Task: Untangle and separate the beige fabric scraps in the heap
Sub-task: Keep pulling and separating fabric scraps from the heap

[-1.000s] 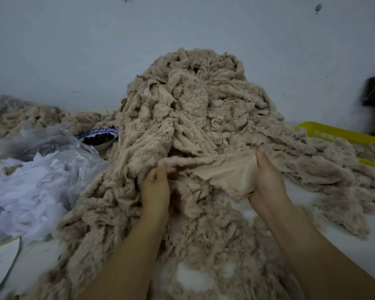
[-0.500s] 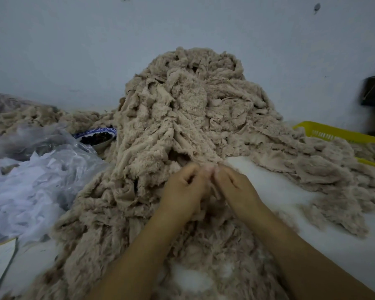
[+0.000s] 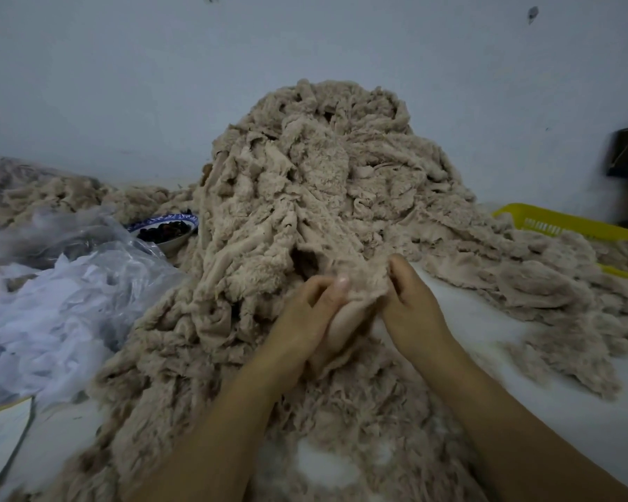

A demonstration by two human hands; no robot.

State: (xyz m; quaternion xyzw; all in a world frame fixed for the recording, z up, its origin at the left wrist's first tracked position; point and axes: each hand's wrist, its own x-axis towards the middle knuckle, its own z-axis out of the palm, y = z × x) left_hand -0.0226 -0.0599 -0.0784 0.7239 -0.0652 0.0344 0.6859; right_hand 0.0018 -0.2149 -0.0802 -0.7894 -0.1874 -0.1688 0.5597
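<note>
Pinching one beige scrap (image 3: 356, 284) between left hand (image 3: 305, 313) and right hand (image 3: 414, 306), both closed on it, at the near foot of the beige heap (image 3: 305, 182). Lying left: white plastic bag (image 3: 51, 306), patterned bowl (image 3: 167, 230). Sitting far right: yellow basket (image 3: 566, 222).

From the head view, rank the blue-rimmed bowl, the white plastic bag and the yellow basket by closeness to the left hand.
1. blue-rimmed bowl, up and left of the left hand.
2. white plastic bag, far left.
3. yellow basket, far right.
</note>
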